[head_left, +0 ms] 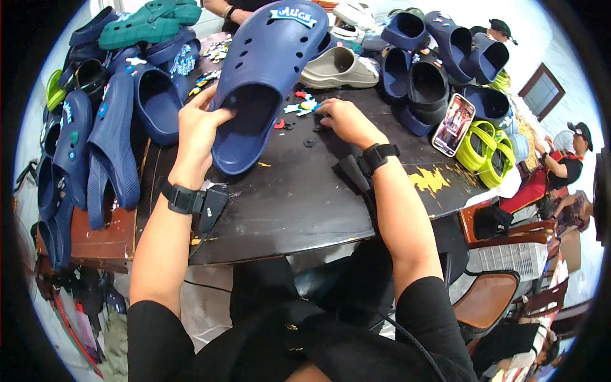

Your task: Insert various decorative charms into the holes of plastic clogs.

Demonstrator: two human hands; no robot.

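Note:
My left hand (197,124) grips a navy blue clog (258,60) by its side near the heel opening, thumb at the inner rim. The clog is tilted up with its holed toe pointing away, and a blue-and-white lettered charm (294,15) sits near the toe. To its right, my right hand (351,124) reaches down to the dark table (280,210), fingers curled together at the surface. Whatever lies between those fingertips is hidden. Close by are blue, white and yellow shoe charms (303,106), red charms (283,125) and a small black piece (310,142).
Navy clogs (113,140) and green clogs (141,32) are piled at the left. Behind my hands lies a beige clog (344,69). On the right stand more dark clogs (428,83), a phone (454,125) and lime-green clogs (489,153). Another person's arm (223,9) shows across the table.

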